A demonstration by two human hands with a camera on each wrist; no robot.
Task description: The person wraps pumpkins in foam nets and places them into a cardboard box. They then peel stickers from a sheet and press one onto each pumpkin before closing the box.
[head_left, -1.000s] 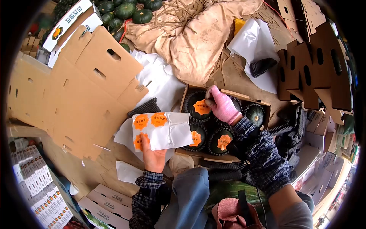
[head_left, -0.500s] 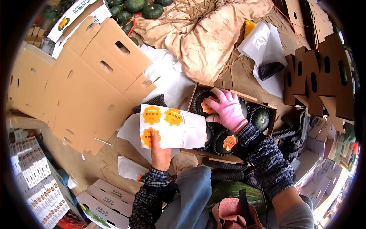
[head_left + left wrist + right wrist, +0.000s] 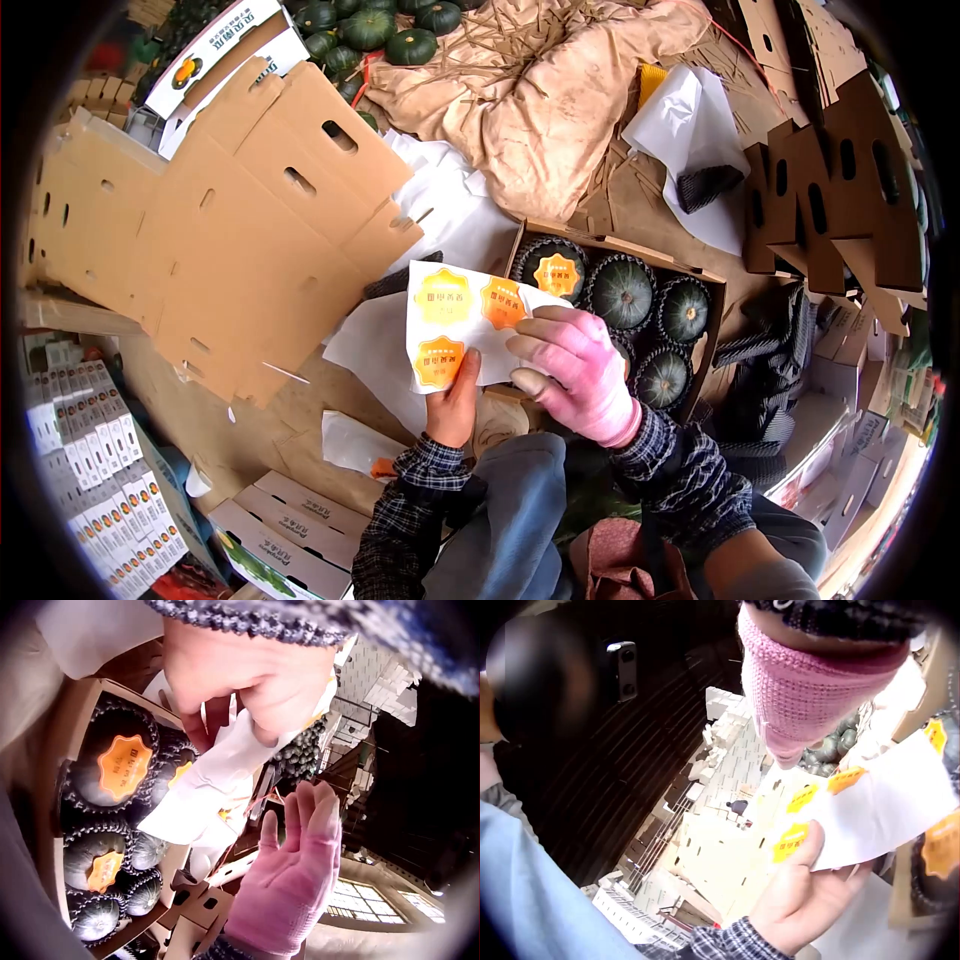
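Note:
My bare left hand point(image 3: 452, 408) holds a white sheet point(image 3: 470, 330) of orange stickers, its thumb on top near the lower sticker. In a pink glove, my right hand point(image 3: 578, 378) is over the sheet's right end in the head view, fingertips close to a sticker. Its fingers look nearly straight in the left wrist view, with nothing between them. Behind the hands, a cardboard box point(image 3: 714, 325) holds several dark green pumpkins in black foam nets. An orange sticker point(image 3: 556, 275) sits on the upper-left pumpkin; a bare pumpkin point(image 3: 622, 295) is beside it. The glove hides the box's near-left part.
Flattened cardboard point(image 3: 260, 230) spreads over the left. Upright cartons point(image 3: 850, 190) stand at the right, near a heap of black foam nets point(image 3: 765, 390). Loose pumpkins point(image 3: 365, 30) and a tan cloth point(image 3: 540, 110) lie at the back. Printed white boxes point(image 3: 290, 535) are at the lower left.
My right hand has left the upper-left pumpkin and come back to the sheet. The sticker it was pressing now lies on that pumpkin. The sheet has shifted right in the head view.

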